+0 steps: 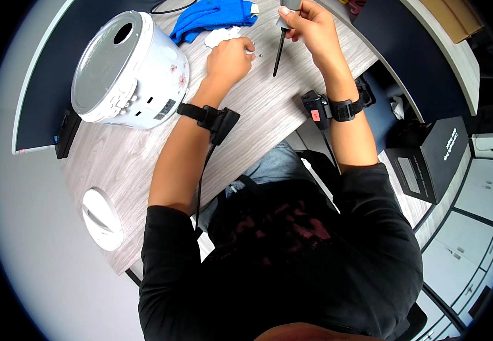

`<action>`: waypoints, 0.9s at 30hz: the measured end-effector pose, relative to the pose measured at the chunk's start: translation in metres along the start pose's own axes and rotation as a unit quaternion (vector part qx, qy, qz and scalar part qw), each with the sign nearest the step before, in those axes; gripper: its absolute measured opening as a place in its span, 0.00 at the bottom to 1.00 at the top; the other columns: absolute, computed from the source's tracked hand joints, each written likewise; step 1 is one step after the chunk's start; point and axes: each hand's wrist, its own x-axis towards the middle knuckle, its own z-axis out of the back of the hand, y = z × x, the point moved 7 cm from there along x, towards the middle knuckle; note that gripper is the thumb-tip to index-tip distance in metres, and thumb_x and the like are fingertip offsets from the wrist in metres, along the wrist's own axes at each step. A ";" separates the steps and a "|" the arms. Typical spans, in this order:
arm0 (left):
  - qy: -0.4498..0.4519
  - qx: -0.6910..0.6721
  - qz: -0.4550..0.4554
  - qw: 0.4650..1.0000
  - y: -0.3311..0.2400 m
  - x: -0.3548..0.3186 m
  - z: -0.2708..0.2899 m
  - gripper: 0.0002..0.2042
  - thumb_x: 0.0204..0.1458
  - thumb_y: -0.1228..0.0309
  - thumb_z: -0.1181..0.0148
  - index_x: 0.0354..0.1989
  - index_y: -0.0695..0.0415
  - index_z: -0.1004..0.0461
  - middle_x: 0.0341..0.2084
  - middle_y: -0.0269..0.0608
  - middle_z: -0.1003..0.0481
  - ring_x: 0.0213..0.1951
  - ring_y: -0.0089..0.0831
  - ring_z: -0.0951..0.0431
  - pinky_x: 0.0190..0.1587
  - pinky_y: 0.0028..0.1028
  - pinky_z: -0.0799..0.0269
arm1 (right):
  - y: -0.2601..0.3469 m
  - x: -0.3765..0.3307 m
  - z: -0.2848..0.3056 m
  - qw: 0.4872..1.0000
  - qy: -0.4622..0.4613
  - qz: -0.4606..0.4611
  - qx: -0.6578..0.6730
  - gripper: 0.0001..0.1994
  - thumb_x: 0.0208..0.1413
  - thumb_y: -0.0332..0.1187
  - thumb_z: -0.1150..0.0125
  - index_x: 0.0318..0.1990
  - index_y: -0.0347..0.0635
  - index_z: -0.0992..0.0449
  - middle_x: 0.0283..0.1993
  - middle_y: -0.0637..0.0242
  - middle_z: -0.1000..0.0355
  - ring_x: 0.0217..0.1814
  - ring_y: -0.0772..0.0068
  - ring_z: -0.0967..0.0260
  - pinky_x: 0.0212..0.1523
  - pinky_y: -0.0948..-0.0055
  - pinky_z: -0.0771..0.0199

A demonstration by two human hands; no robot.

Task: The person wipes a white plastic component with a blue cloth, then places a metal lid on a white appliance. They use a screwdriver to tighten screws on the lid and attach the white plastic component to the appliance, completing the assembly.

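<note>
Pale wood-grain desk [144,149], which I might scratch if my grip slips, bears a white tub-shaped appliance [164,68] near my curled left hand [229,59], whose hold on a white item [220,36] I cannot tell, while my right hand [313,27] is closed round a tilted screwdriver [280,51] over the desk, grey-handled, slim black shaft pointing downward.

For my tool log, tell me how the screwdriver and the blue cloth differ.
The screwdriver is straight and slim; the blue cloth is crumpled. The right hand holds the screwdriver; the cloth lies on the table. The screwdriver is dark-shafted and grey-handled; the cloth is mostly blue.
</note>
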 end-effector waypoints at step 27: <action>-0.300 -0.247 -0.086 0.917 0.036 -0.176 0.230 0.05 0.50 0.82 0.34 0.35 0.62 0.18 0.30 0.36 0.17 0.31 0.18 0.20 0.35 0.17 0.25 | 0.187 0.016 -0.183 0.920 0.285 0.131 0.236 0.08 0.62 0.34 0.37 0.35 0.39 0.25 0.26 0.74 0.30 0.23 0.85 0.36 0.26 0.82 0.33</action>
